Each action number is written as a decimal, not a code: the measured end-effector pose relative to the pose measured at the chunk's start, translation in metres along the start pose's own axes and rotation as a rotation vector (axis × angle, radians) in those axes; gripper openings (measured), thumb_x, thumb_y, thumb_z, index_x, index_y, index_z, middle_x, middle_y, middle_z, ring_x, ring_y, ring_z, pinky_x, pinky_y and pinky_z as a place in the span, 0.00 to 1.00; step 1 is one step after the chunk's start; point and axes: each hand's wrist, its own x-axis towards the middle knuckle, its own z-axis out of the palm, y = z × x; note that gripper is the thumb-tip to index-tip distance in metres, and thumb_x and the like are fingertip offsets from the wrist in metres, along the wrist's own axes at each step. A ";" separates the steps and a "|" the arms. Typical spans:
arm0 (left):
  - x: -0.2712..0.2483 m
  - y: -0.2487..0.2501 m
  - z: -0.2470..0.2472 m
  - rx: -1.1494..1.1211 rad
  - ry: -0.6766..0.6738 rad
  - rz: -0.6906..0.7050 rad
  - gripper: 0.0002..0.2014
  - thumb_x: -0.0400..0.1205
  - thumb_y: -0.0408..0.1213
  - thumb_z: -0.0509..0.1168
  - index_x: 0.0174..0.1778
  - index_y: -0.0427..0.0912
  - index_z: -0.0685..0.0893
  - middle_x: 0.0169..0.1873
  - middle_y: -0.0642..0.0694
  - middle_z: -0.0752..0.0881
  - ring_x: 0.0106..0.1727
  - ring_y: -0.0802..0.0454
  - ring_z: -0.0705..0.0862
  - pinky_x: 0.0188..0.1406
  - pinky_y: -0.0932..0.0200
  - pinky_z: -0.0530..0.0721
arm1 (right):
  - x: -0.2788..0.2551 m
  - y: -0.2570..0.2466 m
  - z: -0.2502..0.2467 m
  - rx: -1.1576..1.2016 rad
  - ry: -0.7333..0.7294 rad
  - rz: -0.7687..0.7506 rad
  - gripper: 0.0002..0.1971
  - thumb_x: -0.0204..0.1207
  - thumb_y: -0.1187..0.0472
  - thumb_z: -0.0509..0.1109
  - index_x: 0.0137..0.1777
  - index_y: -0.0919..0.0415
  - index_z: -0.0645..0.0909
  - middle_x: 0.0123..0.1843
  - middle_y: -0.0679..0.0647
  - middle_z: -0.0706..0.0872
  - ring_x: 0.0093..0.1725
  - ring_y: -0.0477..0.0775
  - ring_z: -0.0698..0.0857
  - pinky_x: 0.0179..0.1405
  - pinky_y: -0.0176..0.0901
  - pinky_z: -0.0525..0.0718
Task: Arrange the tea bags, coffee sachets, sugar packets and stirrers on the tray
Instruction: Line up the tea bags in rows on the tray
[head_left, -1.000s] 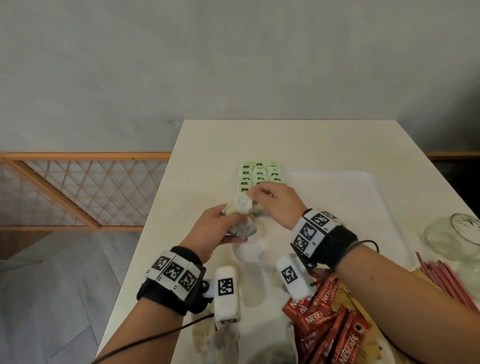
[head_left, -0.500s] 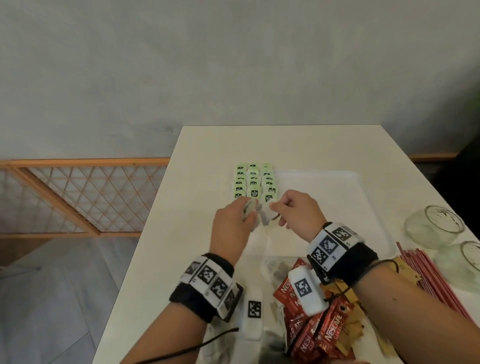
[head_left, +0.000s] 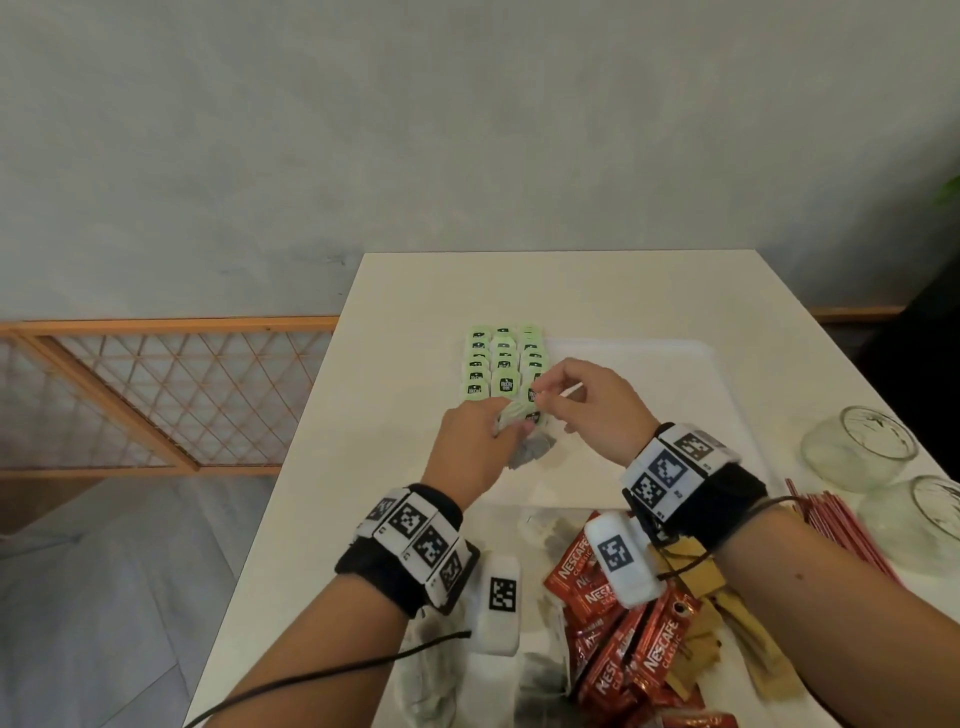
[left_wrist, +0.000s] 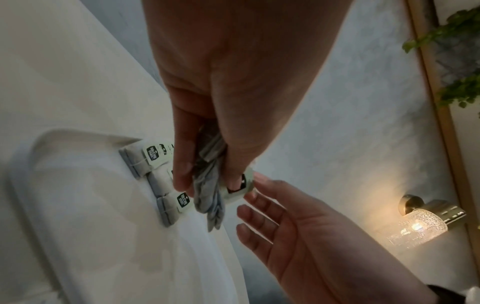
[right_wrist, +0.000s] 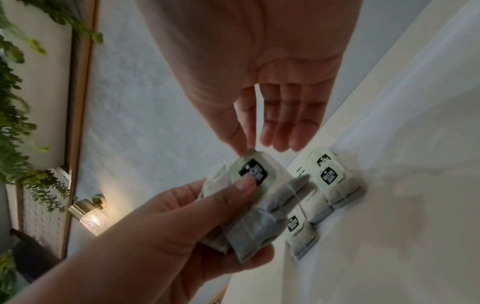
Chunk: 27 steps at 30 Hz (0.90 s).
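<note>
Hands (head_left: 470, 447) together over tea bags (head_left: 530, 451)

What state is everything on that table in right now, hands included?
Left hand: grips a bunch of tea bags.
Right hand: pinches the top bag's green tag.
Tea bags in rows: lying flat on tray.
Coffee sachets: heaped, unsorted.
Red stirrers: loose on table.
Glass jars: tipped over.
</note>
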 end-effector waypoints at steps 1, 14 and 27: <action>0.000 -0.003 0.000 -0.023 -0.016 -0.020 0.10 0.82 0.40 0.67 0.42 0.36 0.87 0.35 0.39 0.87 0.40 0.40 0.85 0.42 0.48 0.83 | 0.002 0.001 0.000 -0.008 -0.043 0.004 0.04 0.78 0.58 0.72 0.45 0.56 0.86 0.42 0.49 0.88 0.37 0.47 0.85 0.39 0.39 0.86; 0.009 -0.056 -0.020 -0.737 0.033 -0.576 0.09 0.82 0.35 0.71 0.52 0.32 0.88 0.50 0.36 0.89 0.50 0.42 0.90 0.42 0.55 0.92 | 0.031 0.047 0.024 -0.015 -0.101 0.284 0.03 0.76 0.70 0.72 0.46 0.62 0.85 0.34 0.57 0.88 0.29 0.48 0.87 0.30 0.33 0.86; 0.012 -0.062 -0.025 -0.847 -0.094 -0.579 0.08 0.80 0.21 0.66 0.52 0.31 0.87 0.44 0.38 0.91 0.42 0.50 0.92 0.37 0.62 0.89 | 0.080 0.030 0.047 -0.225 -0.097 0.167 0.04 0.76 0.67 0.72 0.47 0.61 0.88 0.31 0.45 0.85 0.36 0.53 0.91 0.46 0.50 0.91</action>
